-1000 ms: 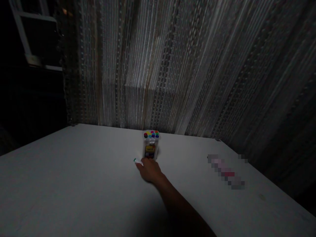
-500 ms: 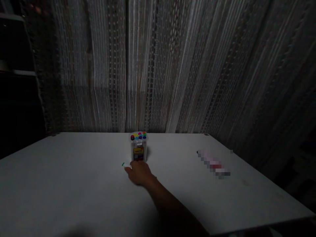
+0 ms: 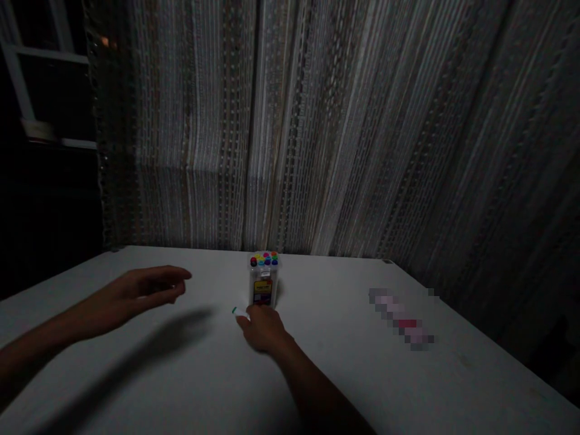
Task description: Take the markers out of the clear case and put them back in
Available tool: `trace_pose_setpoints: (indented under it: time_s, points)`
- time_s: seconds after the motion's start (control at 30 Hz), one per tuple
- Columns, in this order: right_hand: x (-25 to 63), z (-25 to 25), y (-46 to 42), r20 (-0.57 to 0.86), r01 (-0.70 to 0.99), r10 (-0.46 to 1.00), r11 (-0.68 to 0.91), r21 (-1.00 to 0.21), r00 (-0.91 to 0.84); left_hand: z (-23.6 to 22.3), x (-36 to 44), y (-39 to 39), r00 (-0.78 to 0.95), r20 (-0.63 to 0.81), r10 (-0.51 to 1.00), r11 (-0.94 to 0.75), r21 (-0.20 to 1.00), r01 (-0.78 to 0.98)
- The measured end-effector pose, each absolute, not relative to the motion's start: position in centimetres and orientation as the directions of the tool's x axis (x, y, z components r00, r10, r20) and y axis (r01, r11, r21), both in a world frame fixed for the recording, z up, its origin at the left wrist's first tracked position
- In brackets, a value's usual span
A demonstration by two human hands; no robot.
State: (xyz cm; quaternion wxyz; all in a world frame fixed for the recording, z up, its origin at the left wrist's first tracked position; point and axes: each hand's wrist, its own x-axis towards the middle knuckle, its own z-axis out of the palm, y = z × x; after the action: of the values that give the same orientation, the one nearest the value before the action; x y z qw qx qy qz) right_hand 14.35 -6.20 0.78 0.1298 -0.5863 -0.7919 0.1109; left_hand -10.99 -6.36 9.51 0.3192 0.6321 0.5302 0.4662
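A clear plastic box of markers [image 3: 263, 280] with many coloured caps stands upright on the white table [image 3: 136, 374], near its far edge. My right hand [image 3: 263, 330] rests on the table just in front of the box, fingers closed round a white marker with a green end [image 3: 238, 312] that sticks out to the left. My left hand [image 3: 145, 289] hovers above the table to the left of the box, fingers loosely stretched toward it and holding nothing.
A pale patterned curtain [image 3: 317, 133] hangs right behind the table. A blurred pinkish object [image 3: 402, 319] lies on the table at the right. A dark window frame [image 3: 40, 121] shows at the far left. The room is dim.
My left hand has come into view from the left and reaches toward the box. The right hand stays on the marker; the camera has shifted slightly.
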Motion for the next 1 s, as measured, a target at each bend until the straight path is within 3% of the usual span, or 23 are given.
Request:
trace_pose_setpoints:
  time_s: [0.07,0.1,0.2,0.27,0.43,0.6,0.67,0.77,0.87,1.0]
  points:
    - [14.3,0.7,-6.1,0.086,0.903,0.959,0.285,-0.322,-0.272,8.6,-9.7,-4.9,0.104,0.234,0.967,-0.256,0.874,0.413]
    - [14.3,0.6,-6.1,0.092,0.903,0.959,0.285,-0.321,-0.270,7.8,-8.7,-4.1,0.085,0.225,0.971,-0.240,0.907,0.345]
    - [14.3,0.4,-6.0,0.107,0.900,0.958,0.288,-0.327,-0.267,4.1,-4.8,-2.2,-0.120,0.105,0.987,-0.117,0.988,-0.096]
    - [14.4,0.2,-6.0,0.129,0.894,0.954,0.299,-0.335,-0.271,1.7,-2.1,-1.5,-0.198,0.075,0.977,-0.114,0.974,-0.193]
    - [14.4,-0.2,-5.8,0.145,0.894,0.950,0.309,-0.323,-0.276,0.5,0.6,-1.6,0.061,0.260,0.964,-0.262,0.964,0.042]
    - [14.3,0.0,-5.9,0.124,0.892,0.952,0.305,-0.332,-0.280,4.6,-3.0,-2.8,0.390,0.179,0.903,-0.325,0.878,0.351]
    - [14.3,0.2,-6.0,0.102,0.896,0.956,0.293,-0.334,-0.275,5.6,-4.2,-3.0,0.446,0.132,0.885,-0.345,0.829,0.440]
    - [14.2,0.5,-6.1,0.078,0.901,0.958,0.287,-0.326,-0.277,5.4,-4.2,-2.7,0.358,0.198,0.912,-0.343,0.847,0.407]
    - [14.2,0.7,-6.1,0.081,0.901,0.957,0.289,-0.324,-0.278,3.9,-2.1,-1.5,0.116,0.268,0.956,-0.288,0.928,0.235]
    - [14.2,0.8,-6.2,0.085,0.902,0.955,0.296,-0.314,-0.284,1.7,1.2,0.4,-0.153,0.166,0.974,-0.173,0.985,-0.029]
